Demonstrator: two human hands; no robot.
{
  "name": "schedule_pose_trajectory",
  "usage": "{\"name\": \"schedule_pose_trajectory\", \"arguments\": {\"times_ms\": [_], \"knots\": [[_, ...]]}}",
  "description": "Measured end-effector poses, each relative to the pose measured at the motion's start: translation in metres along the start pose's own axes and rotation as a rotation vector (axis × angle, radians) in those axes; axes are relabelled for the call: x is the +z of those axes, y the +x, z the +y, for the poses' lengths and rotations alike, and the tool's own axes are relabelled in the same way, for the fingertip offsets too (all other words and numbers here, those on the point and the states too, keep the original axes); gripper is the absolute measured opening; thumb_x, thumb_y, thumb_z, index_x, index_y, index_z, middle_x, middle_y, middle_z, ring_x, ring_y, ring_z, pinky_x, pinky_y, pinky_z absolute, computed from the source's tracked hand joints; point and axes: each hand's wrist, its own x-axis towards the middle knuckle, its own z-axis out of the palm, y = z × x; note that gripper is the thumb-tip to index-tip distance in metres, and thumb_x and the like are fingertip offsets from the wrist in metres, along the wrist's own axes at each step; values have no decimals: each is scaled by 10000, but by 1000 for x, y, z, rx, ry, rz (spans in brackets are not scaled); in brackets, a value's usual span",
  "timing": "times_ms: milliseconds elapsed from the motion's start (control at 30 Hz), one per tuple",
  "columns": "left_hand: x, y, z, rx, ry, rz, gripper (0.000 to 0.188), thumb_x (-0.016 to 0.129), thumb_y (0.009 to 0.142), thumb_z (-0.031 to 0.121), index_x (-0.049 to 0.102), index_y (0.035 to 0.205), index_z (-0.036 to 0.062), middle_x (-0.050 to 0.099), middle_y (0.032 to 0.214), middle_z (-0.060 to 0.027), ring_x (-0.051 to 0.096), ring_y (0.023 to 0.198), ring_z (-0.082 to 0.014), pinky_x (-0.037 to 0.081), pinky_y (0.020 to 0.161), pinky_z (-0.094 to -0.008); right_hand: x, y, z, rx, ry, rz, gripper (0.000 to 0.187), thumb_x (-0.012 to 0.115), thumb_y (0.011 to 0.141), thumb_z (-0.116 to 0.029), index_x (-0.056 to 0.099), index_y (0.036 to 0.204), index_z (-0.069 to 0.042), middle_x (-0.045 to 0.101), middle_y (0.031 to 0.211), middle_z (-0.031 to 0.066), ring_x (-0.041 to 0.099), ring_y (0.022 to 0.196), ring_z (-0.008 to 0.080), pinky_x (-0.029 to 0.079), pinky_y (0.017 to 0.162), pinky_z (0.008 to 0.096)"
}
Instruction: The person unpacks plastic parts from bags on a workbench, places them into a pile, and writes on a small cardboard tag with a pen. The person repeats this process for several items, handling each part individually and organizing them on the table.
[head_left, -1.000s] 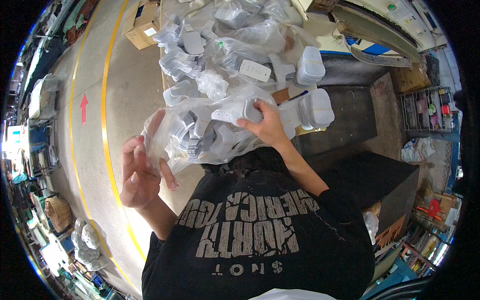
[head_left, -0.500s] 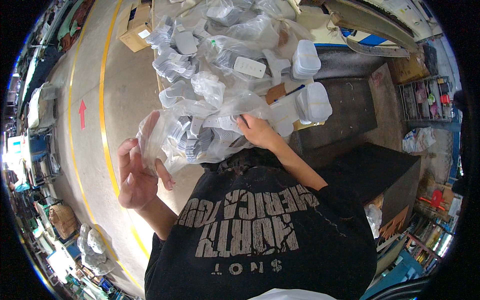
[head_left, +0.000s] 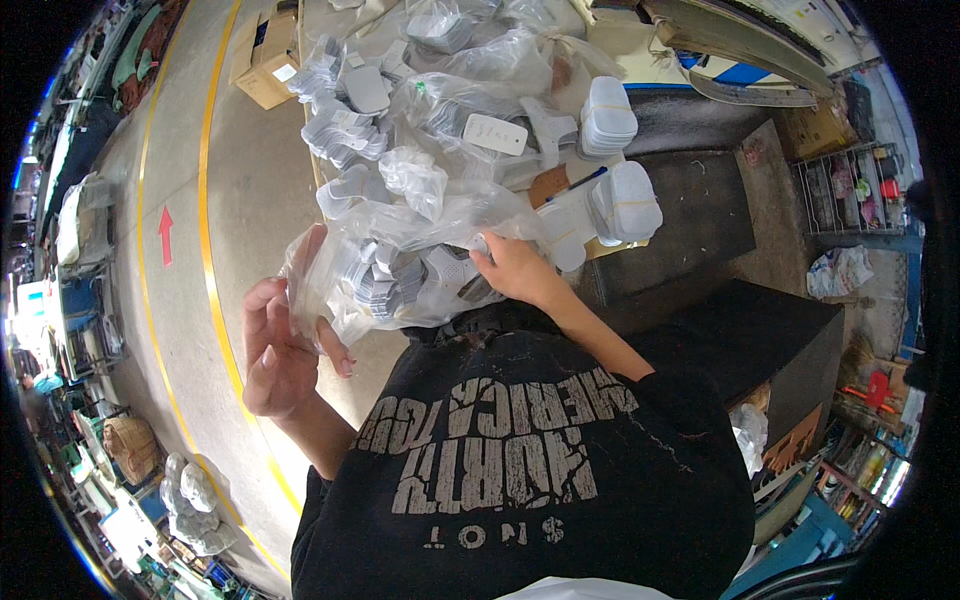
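Note:
A clear plastic bag lies open in front of me, holding stacks of light grey flat cut pieces. My left hand is at the bag's left side, palm up. Its fingers are bent but apart, and the film lies against the index finger. My right hand reaches to the bag's right part. Thumb and fingers are closed at the edge of a light grey piece with small dots. What sits between the fingertips is partly hidden.
More bagged grey pieces cover the table beyond. Two stacks of rounded white pieces stand at the right, near a pen and a white tag. A cardboard box stands at the far left, by a yellow floor line.
The dotted piece under my right hand has tilted and shifted lower in the bag. My left hand has moved slightly to the right with the bag's edge.

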Motion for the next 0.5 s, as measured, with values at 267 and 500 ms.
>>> {"name": "schedule_pose_trajectory", "arguments": {"times_ms": [267,500], "knots": [[-6,0,-1,-10,37,-9,687,541,970,272,265,1520,-35,84,1604,-445,703,664,-366,594,642,-404,-9,-11,-8,-282,-65,206,302,611,980,-198,631,1200,8,713,1092,220,672,995,442,528,851,508],[-7,8,1,-5,113,-57,636,509,985,306,332,1549,71,51,1597,-465,720,644,-289,616,642,-360,-50,-35,-12,-374,14,580,304,625,879,-13,626,1182,-9,657,1129,172,614,1039,369,485,948,426]]}}
